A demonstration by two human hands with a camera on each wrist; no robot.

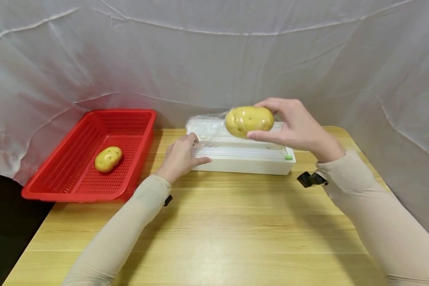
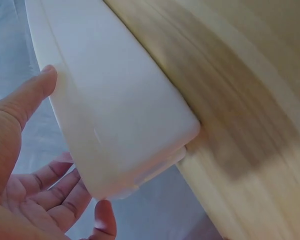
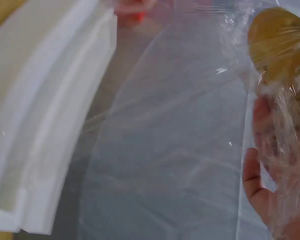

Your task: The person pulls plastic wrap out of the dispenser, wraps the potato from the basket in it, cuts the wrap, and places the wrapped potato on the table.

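From the head view, a red plastic basket (image 1: 71, 197) sits at nine o'clock on the wooden tabletop (image 1: 214, 230), with one yellow potato (image 1: 108, 159) inside. Near the centre, the left hand (image 1: 180, 156) grips the nine o'clock end of a long white box (image 1: 243, 165), thumb against its front. Above the box, toward two o'clock, a second potato (image 1: 249, 121) is held up in clear film (image 1: 207, 119) (shiny, creased); the right hand (image 1: 289, 123) pinches its three o'clock end between thumb and fingers.
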